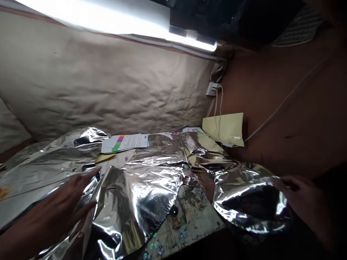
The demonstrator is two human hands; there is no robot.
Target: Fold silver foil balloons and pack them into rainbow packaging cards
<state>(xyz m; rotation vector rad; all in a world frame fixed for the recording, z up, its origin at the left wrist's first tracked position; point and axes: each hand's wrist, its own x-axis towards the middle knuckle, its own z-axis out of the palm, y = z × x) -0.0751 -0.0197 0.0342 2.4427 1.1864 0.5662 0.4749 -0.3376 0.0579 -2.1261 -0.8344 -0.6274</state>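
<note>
Crinkled silver foil sheets [141, 180] cover most of a worktable. My left hand [67, 202] lies on the foil at the lower left, fingers stretched out and pointing right, holding nothing. My right hand [303, 198] reaches in from the lower right, and its fingers curl over the right edge of a puffed silver foil piece [249, 202]. Between the two foil pieces a bare patch of the table [195, 216] shows, scattered with small shiny confetti [157, 245].
A white card with coloured stripes [124, 142] lies at the back of the table. A pale yellow sheet [225, 128] leans against the brown wall. A wall socket [213, 88] has white cables hanging down. A bright tube lamp [130, 21] runs overhead.
</note>
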